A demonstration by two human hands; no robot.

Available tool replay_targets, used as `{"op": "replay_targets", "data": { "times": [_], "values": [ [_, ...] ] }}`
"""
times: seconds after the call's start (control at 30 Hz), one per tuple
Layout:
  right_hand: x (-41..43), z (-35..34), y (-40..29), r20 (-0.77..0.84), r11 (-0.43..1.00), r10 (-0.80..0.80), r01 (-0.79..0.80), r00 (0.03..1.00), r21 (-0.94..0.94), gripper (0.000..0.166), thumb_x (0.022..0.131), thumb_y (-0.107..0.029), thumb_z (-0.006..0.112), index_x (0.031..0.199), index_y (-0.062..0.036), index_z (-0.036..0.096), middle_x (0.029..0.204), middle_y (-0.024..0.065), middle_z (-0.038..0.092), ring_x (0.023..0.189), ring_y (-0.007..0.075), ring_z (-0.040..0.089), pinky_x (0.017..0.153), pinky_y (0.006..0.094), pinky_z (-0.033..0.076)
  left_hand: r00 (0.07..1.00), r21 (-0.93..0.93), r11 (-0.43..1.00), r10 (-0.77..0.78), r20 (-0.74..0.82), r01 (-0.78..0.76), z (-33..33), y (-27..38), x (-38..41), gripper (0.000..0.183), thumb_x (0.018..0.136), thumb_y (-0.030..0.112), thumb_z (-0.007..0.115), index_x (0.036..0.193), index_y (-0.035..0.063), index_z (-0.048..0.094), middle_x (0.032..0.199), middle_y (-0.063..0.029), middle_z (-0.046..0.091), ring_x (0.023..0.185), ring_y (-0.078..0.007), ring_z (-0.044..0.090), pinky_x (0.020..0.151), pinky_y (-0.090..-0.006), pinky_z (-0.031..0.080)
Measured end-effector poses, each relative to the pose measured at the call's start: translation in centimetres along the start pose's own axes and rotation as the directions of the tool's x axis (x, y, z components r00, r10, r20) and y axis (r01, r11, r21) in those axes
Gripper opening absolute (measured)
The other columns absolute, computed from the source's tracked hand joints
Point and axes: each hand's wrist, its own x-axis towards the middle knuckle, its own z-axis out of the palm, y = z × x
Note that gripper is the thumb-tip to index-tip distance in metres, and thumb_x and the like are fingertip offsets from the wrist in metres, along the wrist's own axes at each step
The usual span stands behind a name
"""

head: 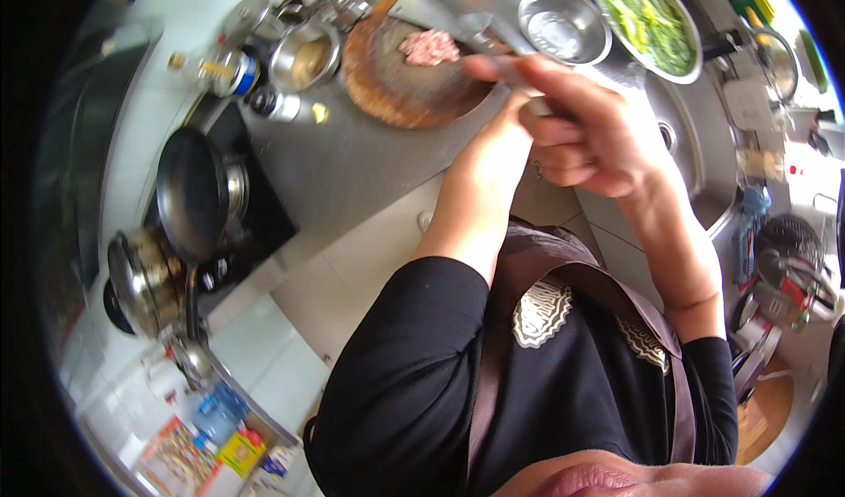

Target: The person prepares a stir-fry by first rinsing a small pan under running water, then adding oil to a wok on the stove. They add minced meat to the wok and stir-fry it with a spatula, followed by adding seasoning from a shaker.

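Observation:
My right hand (587, 124) is closed around the narrow handle of a metal utensil (507, 68). Motion blur hides the utensil's exact kind; it slants up and to the left. My left hand (480, 68) lies behind the right one and is mostly covered, so its grip does not show. Both hands are in front of the right edge of a round wooden chopping block (383, 87). A heap of pink minced meat (429, 48) sits on the block's far side.
A steel bowl (564, 27) and a basin of sliced green vegetables (650, 25) stand beyond my hands. The sink (700, 140) is right. Left are a steel pot (305, 54), bottles (228, 73) and a black frying pan (188, 193) tilted over the cooktop (270, 213).

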Motion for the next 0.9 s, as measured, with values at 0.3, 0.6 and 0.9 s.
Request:
{"op": "replay_targets", "data": {
  "times": [0.3, 0.6, 0.9],
  "values": [
    [-2.0, -0.7, 5.8, -0.161, 0.983, -0.120, 0.140, 0.980, 0.122, 0.045, 0.092, -0.036, 0.035, 0.127, -0.0090, 0.039, 0.055, -0.0071, 0.024, 0.039, 0.0018, 0.016, 0.033, 0.0159, 0.013, 0.908, -0.157, 0.976, -0.076, 0.413, 0.153, -14.6, 4.2, -8.0, 0.015, 0.075, 0.015, 0.059, 0.078, 0.0039, 0.049, 0.061, 0.0001, 0.048, 0.046, -0.0068, 0.044, 0.043, -0.0216, 0.039],
    [2.7, -5.1, 14.5, -0.424, 0.996, -0.078, 0.087, 0.902, 0.003, 0.033, 0.091, -0.033, 0.040, 0.117, -0.0144, 0.050, 0.056, -0.0073, 0.026, 0.043, 0.0031, 0.019, 0.037, 0.0180, 0.017, 0.956, 0.383, 0.910, 0.046, 0.290, -0.160, -30.6, 5.3, -9.1, 0.019, 0.078, 0.016, 0.058, 0.082, 0.0006, 0.046, 0.060, -0.0026, 0.051, 0.048, -0.0098, 0.049, 0.045, -0.0248, 0.041],
    [3.9, -9.1, 16.4, -0.623, 0.997, -0.036, -0.013, 0.781, -0.074, 0.031, 0.091, -0.033, 0.041, 0.114, -0.0153, 0.053, 0.055, -0.0079, 0.027, 0.042, 0.0019, 0.020, 0.036, 0.0175, 0.018, 0.928, 0.655, 0.660, 0.212, 0.306, -0.367, -29.1, 2.9, -2.7, 0.031, 0.068, 0.022, 0.060, 0.077, -0.0058, 0.050, 0.069, -0.0215, 0.057, 0.065, -0.0365, 0.058, 0.060, -0.0413, 0.045]
  ]
}}
